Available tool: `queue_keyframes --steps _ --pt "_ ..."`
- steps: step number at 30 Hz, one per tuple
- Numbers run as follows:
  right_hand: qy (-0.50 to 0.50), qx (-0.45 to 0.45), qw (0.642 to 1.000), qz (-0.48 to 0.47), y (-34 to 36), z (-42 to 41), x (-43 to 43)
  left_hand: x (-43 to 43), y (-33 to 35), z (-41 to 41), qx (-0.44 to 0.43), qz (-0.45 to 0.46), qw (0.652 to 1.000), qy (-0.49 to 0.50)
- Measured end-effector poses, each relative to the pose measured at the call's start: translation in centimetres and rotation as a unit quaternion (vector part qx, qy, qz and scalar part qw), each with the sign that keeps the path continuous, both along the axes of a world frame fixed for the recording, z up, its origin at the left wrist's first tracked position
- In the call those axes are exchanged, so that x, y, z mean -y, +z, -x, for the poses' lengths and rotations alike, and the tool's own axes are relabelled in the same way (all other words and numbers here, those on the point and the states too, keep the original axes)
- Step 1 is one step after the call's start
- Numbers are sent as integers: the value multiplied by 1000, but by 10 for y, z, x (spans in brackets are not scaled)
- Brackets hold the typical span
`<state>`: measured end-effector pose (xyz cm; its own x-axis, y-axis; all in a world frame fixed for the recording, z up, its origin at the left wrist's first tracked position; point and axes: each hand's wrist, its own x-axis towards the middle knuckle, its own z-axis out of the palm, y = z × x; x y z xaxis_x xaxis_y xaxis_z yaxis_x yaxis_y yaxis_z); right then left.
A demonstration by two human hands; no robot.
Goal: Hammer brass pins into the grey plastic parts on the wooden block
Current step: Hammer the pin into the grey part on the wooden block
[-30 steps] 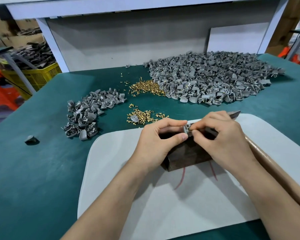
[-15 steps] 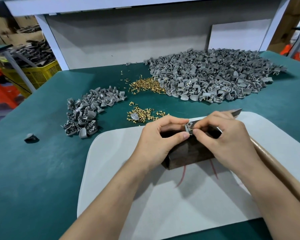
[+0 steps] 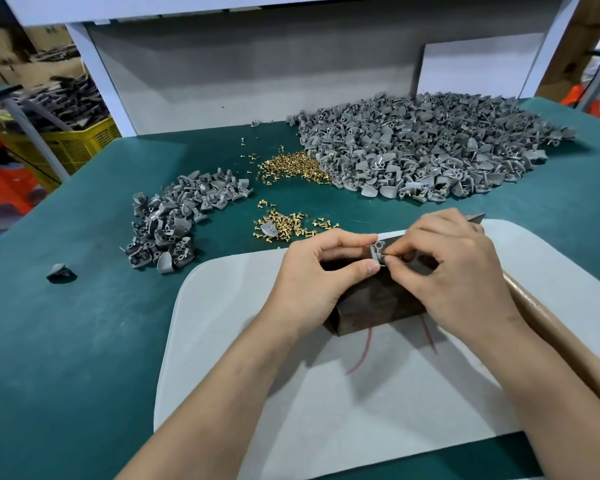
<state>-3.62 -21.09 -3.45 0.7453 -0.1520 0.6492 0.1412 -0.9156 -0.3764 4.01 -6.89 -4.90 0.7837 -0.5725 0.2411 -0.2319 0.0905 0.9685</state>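
Note:
A dark wooden block point(image 3: 374, 306) stands on a white mat point(image 3: 243, 327). My left hand point(image 3: 319, 271) pinches a small grey plastic part point(image 3: 377, 249) between thumb and forefinger on top of the block. My right hand point(image 3: 454, 268) pinches a brass pin point(image 3: 388, 253) at the part, and its other fingers curl over a hammer whose dark head point(image 3: 477, 218) pokes out behind the knuckles. The hammer's wooden handle point(image 3: 548, 327) runs down to the right under my forearm.
A big heap of grey parts point(image 3: 426, 150) lies at the back right, a smaller heap point(image 3: 174, 220) at the left, and one stray part point(image 3: 60, 271) further left. Loose brass pins point(image 3: 284, 225) and a second pile of pins point(image 3: 291, 166) lie on the green table point(image 3: 66, 341).
Both hands stay on the block. The right fingertips have shifted slightly at the grey part; the view has tilted a little.

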Motion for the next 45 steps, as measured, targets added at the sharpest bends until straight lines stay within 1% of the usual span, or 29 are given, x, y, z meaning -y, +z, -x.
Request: queue_keyframes --steps 5,17,21,24,31,33,41,45 --pt "-5 3 1000 10 0 -1 0 0 0 1 -7 4 1000 4" --pt "7 9 1000 -2 -4 -4 1 0 0 1 -15 6 1000 3" --pt "-1 11 1000 13 -6 -4 0 0 0 1 -12 3 1000 2" --pt "-12 20 999 35 -6 -5 0 -1 0 -1 -5 0 1000 2" --pt "-48 50 985 161 -3 -4 1 0 1 0 9 -2 1000 -1" --pt "-47 55 981 178 -3 -5 3 0 1 0 14 -1 1000 -1" --pt "-20 66 990 121 -5 -5 8 1 1 0 25 -5 1000 -1" --pt "-17 64 992 104 -4 -6 6 0 1 1 15 -3 1000 -4"
